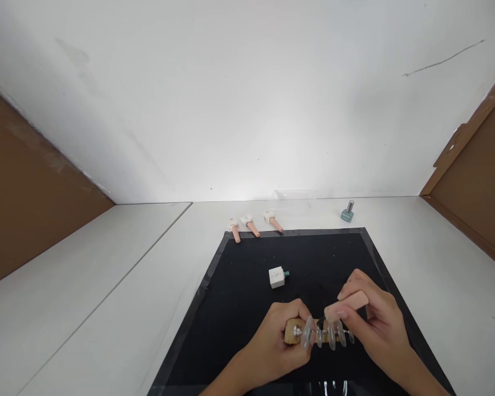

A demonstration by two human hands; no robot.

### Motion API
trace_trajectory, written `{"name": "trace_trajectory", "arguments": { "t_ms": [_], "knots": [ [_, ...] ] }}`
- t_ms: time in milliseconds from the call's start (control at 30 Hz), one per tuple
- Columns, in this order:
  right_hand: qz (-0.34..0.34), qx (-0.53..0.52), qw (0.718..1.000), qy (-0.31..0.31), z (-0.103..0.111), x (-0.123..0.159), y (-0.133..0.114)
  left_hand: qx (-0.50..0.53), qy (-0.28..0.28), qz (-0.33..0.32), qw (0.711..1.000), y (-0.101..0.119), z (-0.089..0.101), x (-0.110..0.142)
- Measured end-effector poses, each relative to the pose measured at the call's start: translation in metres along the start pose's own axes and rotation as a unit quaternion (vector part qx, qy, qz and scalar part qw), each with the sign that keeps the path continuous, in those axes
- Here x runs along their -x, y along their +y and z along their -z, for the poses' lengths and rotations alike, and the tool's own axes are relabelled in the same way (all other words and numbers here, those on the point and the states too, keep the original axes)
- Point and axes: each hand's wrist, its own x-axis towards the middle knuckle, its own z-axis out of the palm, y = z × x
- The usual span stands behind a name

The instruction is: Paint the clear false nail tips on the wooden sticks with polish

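Observation:
My left hand (284,340) is closed around one end of a wooden nail display stand (293,331), low over the black mat. Along the stand, clear nail tips (332,334) stand in a row. Pinched in my right hand (379,322) is a peach nail polish brush cap (346,306), tilted above the tips. The dark brush end points down among the tips, but I cannot tell whether it touches one. Beyond my hands, a white nail polish bottle (276,278) lies on the mat, its teal neck uncapped and facing right.
At the mat's far edge lie three white bottles with peach caps: one left (234,229), one middle (250,225), one right (273,220). A teal bottle (347,212) with a silver cap is farther right. The black mat (239,308) covers the white table; brown panels (474,181) flank it.

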Motion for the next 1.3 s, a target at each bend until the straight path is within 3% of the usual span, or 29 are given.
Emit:
{"name": "trace_trajectory", "arguments": {
  "t_ms": [167, 267, 400, 567, 867, 1067, 1300],
  "knots": [
    [-0.111, -0.156, 0.980, 0.050, 0.007, 0.000, 0.005, -0.003, 0.011, 0.021, 1.000, 0.000, 0.002, 0.002],
    [-0.140, -0.250, 0.958, 0.018, 0.010, -0.001, 0.010, 0.012, 0.019, 0.065, 0.998, -0.003, 0.004, 0.004],
    [-0.123, -0.298, 0.946, -0.035, 0.008, -0.001, 0.011, 0.141, -0.027, 0.140, 0.980, -0.006, 0.005, 0.005],
    [-0.153, -0.267, 0.948, -0.075, 0.000, 0.003, 0.009, 0.220, -0.052, 0.201, 0.953, -0.004, 0.006, 0.000],
    [-0.173, -0.202, 0.955, -0.134, 0.000, 0.007, 0.003, 0.237, -0.072, 0.217, 0.944, -0.002, 0.002, -0.004],
    [-0.141, -0.137, 0.974, -0.112, 0.001, 0.004, 0.003, 0.241, -0.079, 0.210, 0.944, -0.002, 0.003, -0.006],
    [-0.154, -0.123, 0.976, -0.096, 0.001, 0.005, 0.004, 0.238, -0.077, 0.197, 0.948, -0.006, 0.004, -0.001]
  ]
}}
